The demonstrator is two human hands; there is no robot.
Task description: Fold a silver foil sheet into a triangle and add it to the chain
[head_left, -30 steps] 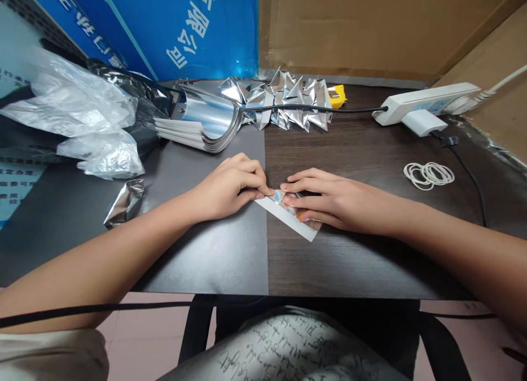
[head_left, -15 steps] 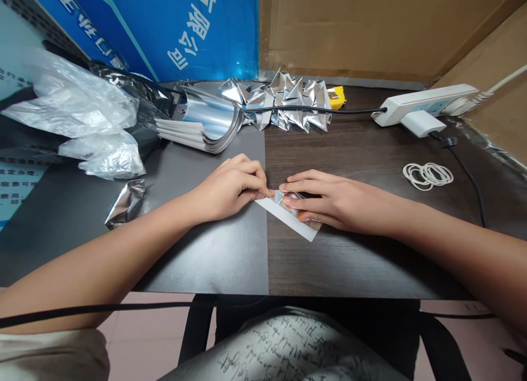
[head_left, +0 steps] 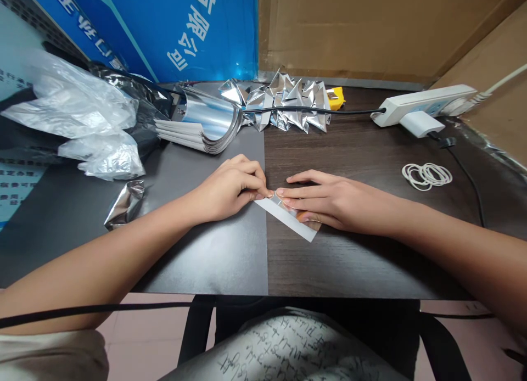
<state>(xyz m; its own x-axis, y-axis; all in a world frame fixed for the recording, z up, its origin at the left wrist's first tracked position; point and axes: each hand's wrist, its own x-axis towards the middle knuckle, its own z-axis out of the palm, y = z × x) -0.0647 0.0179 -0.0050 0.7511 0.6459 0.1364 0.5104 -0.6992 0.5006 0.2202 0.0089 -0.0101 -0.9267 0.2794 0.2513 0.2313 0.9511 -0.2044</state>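
A folded piece of silver foil sheet (head_left: 287,216) with a white backing strip lies flat on the desk, slanting down to the right. My left hand (head_left: 239,184) pinches its upper left end between thumb and curled fingers. Across the foil lies my right hand (head_left: 333,200), fingers stretched out and apart, fingertips pressing on the shiny part. Much of the foil is hidden beneath those fingers. Behind the hands, a stack of curved silver sheets with white backs (head_left: 181,135) rests beside several folded foil pieces (head_left: 284,104).
Crumpled clear plastic bags (head_left: 86,106) and a small silver foil packet (head_left: 125,204) lie at the left. White rubber bands (head_left: 427,175) sit at the right, below a power strip (head_left: 428,102). A black cable (head_left: 354,112) crosses the back, near a yellow tape measure (head_left: 336,97).
My right fingers have shifted slightly on the foil, the index finger lifting apart from the middle one. My left hand keeps its pinch in the same place.
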